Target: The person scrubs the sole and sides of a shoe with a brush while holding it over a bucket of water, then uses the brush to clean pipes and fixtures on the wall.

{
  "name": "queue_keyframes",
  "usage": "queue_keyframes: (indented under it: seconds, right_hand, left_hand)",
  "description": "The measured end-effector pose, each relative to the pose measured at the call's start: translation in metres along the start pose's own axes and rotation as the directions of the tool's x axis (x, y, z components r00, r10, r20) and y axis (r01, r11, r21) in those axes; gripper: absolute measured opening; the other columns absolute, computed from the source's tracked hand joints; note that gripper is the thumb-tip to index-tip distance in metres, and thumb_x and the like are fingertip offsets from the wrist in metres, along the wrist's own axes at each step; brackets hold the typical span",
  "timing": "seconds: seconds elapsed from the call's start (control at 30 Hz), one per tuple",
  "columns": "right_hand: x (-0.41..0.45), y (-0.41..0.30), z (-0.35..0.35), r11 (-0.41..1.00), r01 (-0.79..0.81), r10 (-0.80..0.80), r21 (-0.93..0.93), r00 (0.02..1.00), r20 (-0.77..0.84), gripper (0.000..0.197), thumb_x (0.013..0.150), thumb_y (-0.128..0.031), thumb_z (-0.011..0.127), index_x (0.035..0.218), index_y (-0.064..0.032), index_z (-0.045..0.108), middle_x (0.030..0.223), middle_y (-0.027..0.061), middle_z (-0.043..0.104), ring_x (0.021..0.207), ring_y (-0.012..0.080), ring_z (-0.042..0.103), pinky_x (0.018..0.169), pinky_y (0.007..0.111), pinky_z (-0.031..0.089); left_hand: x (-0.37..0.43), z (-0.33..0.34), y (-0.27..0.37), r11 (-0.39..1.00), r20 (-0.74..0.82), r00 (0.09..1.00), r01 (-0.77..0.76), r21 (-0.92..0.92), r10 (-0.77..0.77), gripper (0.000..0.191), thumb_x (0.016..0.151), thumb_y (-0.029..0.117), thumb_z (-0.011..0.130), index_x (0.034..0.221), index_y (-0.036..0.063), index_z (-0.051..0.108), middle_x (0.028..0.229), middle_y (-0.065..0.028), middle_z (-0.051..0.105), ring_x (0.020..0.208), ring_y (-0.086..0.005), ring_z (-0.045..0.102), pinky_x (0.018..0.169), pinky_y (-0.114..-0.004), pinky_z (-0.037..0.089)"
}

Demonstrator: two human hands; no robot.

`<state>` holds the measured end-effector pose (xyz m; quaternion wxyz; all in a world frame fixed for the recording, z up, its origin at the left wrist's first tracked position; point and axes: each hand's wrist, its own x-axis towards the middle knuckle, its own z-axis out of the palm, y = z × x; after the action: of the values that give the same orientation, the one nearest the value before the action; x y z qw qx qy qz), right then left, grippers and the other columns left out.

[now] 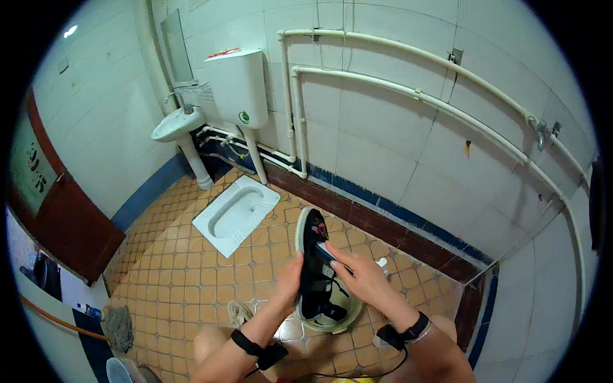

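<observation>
A black shoe [313,268] with a pale sole and a reddish pattern near the toe is held up, toe pointing away from me. My left hand [289,280] grips it along the sole side. In my right hand [357,273] is a dark-and-white handled tool [334,256], perhaps a brush, pressed against the shoe's upper; its working face is hidden. Below the shoe, a round light-coloured basin [354,313] stands on the tiled floor, partly covered by the shoe, with dark items in or over it.
A squat toilet [237,215] lies ahead, with a pedestal washbasin [177,125] and a cistern [239,91] beyond. White pipes [364,74] run along the wall. At the left are a mop [119,328], a bucket [122,371] and a brown door [72,225]. A pale shoe [238,313] rests near my left forearm.
</observation>
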<state>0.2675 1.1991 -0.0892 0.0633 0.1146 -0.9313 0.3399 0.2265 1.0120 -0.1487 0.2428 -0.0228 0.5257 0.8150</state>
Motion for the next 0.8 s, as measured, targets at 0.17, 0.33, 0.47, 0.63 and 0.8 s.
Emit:
queue_keyframes:
  seconds: [0.17, 0.33, 0.47, 0.63, 0.8]
  right_hand:
    - [-0.002, 0.004, 0.014, 0.992, 0.049, -0.033, -0.113, 0.99, 0.14, 0.04, 0.091, -0.03, 0.05, 0.131, -0.027, 0.048, 0.089, 0.0153, 0.063, 0.078, 0.0329, 0.06, 0.068, 0.04, 0.048]
    - [-0.006, 0.003, 0.005, 0.991, 0.02, -0.018, -0.135, 1.0, 0.011, 0.039, 0.091, -0.03, 0.051, 0.13, -0.0304, 0.049, 0.08, 0.0131, 0.059, 0.072, 0.0313, 0.059, 0.062, 0.04, 0.047]
    - [-0.01, -0.006, 0.011, 0.967, 0.201, -0.208, -0.156, 0.978, -0.031, 0.042, 0.09, -0.031, 0.053, 0.131, -0.0356, 0.047, 0.074, 0.0115, 0.054, 0.068, 0.0308, 0.058, 0.057, 0.041, 0.046]
    - [0.017, 0.04, 0.013, 0.946, -0.004, -0.083, -0.323, 0.964, -0.254, 0.041, 0.088, -0.027, 0.056, 0.128, -0.035, 0.05, 0.073, 0.0113, 0.051, 0.063, 0.0296, 0.056, 0.054, 0.039, 0.045]
    - [0.002, 0.016, 0.018, 0.965, 0.133, -0.183, -0.225, 0.958, -0.221, 0.041, 0.088, -0.027, 0.056, 0.128, -0.0318, 0.051, 0.074, 0.0115, 0.052, 0.065, 0.0296, 0.057, 0.057, 0.039, 0.045]
  left_hand:
    - [0.017, -0.029, -0.018, 0.989, -0.093, 0.995, -0.052, -0.139, 0.039, 0.059, 0.094, 0.05, 0.041, 0.129, 0.003, 0.042, 0.117, -0.0082, 0.054, 0.105, -0.0178, 0.052, 0.092, -0.029, 0.04]
    - [-0.002, -0.005, 0.01, 0.991, -0.081, 0.992, -0.087, 0.106, 0.096, 0.048, 0.092, 0.036, 0.054, 0.125, 0.0019, 0.044, 0.107, -0.008, 0.059, 0.092, -0.0159, 0.058, 0.079, -0.027, 0.048]
    - [-0.008, -0.017, -0.004, 0.983, -0.014, 1.0, -0.006, 0.182, 0.009, 0.04, 0.089, 0.02, 0.058, 0.123, 0.0033, 0.045, 0.104, -0.0084, 0.06, 0.087, -0.0169, 0.06, 0.074, -0.029, 0.051]
    - [-0.017, -0.008, 0.003, 0.98, 0.03, 0.983, 0.177, 0.089, -0.181, 0.04, 0.084, 0.011, 0.057, 0.122, 0.0069, 0.044, 0.099, -0.0076, 0.06, 0.083, -0.0165, 0.06, 0.073, -0.029, 0.052]
    - [-0.016, -0.013, 0.002, 0.975, 0.054, 0.979, 0.191, 0.116, -0.198, 0.038, 0.084, 0.011, 0.057, 0.121, 0.0072, 0.047, 0.099, -0.0069, 0.06, 0.083, -0.0159, 0.06, 0.071, -0.029, 0.052]
